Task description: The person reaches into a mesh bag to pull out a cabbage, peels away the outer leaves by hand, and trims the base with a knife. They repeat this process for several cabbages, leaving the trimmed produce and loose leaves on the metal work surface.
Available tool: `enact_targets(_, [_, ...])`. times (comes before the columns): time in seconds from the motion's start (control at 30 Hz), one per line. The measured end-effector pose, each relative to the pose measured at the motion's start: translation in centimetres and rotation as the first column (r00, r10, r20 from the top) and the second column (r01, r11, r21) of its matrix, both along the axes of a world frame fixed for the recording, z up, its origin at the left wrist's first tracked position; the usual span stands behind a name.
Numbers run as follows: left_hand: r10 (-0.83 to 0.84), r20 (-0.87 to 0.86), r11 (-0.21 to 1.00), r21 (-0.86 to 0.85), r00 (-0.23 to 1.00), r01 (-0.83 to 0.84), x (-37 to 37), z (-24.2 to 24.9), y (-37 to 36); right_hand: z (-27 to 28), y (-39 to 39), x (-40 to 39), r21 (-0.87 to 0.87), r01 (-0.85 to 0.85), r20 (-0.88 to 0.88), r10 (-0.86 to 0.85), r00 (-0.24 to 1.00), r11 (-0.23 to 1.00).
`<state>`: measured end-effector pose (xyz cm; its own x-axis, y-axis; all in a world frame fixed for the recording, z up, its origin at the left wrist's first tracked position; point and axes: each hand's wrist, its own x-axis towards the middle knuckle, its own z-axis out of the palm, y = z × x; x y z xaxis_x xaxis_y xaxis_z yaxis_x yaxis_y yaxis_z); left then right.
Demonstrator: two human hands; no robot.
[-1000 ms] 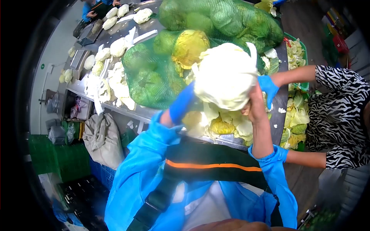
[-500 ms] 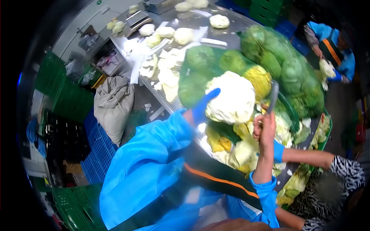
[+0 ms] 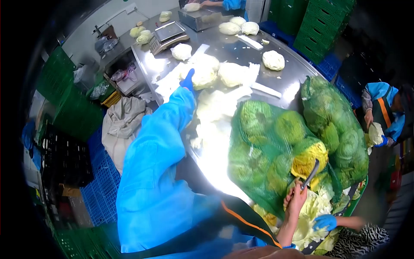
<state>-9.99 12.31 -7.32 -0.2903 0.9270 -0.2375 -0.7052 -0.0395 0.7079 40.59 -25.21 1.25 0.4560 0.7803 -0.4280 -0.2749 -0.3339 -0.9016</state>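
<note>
The left hand (image 3: 188, 81) touches a trimmed cabbage (image 3: 205, 74) (its finger closure I cannot tell); steel tabletop (image 3: 239, 51) stretches beyond, toward the curved far edge. The right hand (image 3: 295, 197), clamped around a curved knife (image 3: 311, 173), hovers beside netted cabbages (image 3: 254, 157).

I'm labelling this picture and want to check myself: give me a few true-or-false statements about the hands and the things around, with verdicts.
1. The right hand holds a knife. True.
2. The left hand is bare. False: it wears a blue glove.
3. Green netting surrounds several cabbages. True.
4. The pale sack lies on the metal table. False: it is beside it.
</note>
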Motion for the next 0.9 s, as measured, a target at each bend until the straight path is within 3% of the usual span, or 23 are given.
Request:
enact_targets(0.03, [0.018,-0.081,0.998,-0.059,0.997,-0.023,-4.8,-4.3,4.7,-1.1,0.1,0.0,0.01,0.028,-0.007,-0.028,1.0,1.0])
enact_targets(0.07, [0.036,-0.071,0.998,-0.039,0.997,-0.039,-7.3,-5.6,7.1,-1.3,0.2,-0.4,-0.035,0.05,0.006,-0.05,0.999,0.998])
enact_targets(0.2, [0.036,-0.149,0.998,-0.054,0.988,-0.045,-9.7,-3.5,9.5,-2.9,1.2,-1.8,-0.108,0.13,0.056,-0.124,0.991,0.986])
enact_targets(0.33, [-0.131,-0.249,0.991,-0.022,0.959,0.13,-10.9,-0.1,9.9,-2.4,1.7,-2.7,-0.112,0.204,0.043,-0.2,0.979,0.973])
enact_targets(0.4, [-0.147,-0.203,0.989,-0.055,0.968,0.139,-8.4,2.6,10.5,-2.1,1.8,-2.5,-0.066,0.249,0.05,-0.246,0.968,0.966])
enact_targets(0.43, [-0.034,-0.116,0.987,-0.16,0.993,0.016,-5.7,3.9,11.0,-2.4,1.7,-2.4,-0.009,0.256,0.059,-0.255,0.965,0.967])
enact_targets(0.47, [-0.028,-0.041,0.96,-0.278,0.999,0.015,-2.0,6.3,10.3,-2.8,1.6,-2.1,0.045,0.281,0.074,-0.284,0.956,0.959])
enact_targets(0.53, [-0.215,-0.361,0.962,0.084,0.908,0.261,7.4,8.5,5.5,-2.5,1.4,-2.1,0.055,0.37,0.046,-0.373,0.927,0.927])
enact_targets(0.6, [-0.598,-0.429,0.693,0.148,0.677,0.706,16.3,11.4,1.0,-3.1,1.0,-1.8,0.108,0.439,0.012,-0.443,0.897,0.892])
enact_targets(0.63, [-0.311,-0.861,0.559,0.177,0.402,0.81,21.9,12.5,-4.1,-3.7,0.6,-1.3,0.11,0.45,0.029,-0.455,0.89,0.886])
enact_targets(0.67, [-0.601,-0.763,0.27,0.088,0.239,0.959,25.1,13.2,-4.9,-4.3,0.2,-0.8,0.113,0.456,0.045,-0.463,0.885,0.883])
enact_targets(0.73, [-0.542,-0.839,-0.132,0.027,-0.05,0.991,32.3,12.5,-10.9,-5.2,-0.7,0.4,0.055,0.47,0.094,-0.474,0.876,0.881])
enact_targets(0.8, [-0.794,-0.515,-0.207,-0.271,-0.324,0.94,37.4,13.3,-17.3,-6.1,-1.2,2.1,0.115,0.403,0.07,-0.412,0.909,0.908])
enact_targets(0.87, [-0.943,-0.231,-0.18,-0.25,-0.239,0.951,41.6,8.4,-20.1,-7.0,-0.6,4.5,0.201,0.365,0.109,-0.391,0.914,0.909])
enact_targets(0.9, [-0.982,-0.127,-0.095,-0.286,-0.136,0.954,42.7,5.1,-20.2,-6.9,0.3,5.8,0.22,0.342,0.167,-0.381,0.909,0.913])
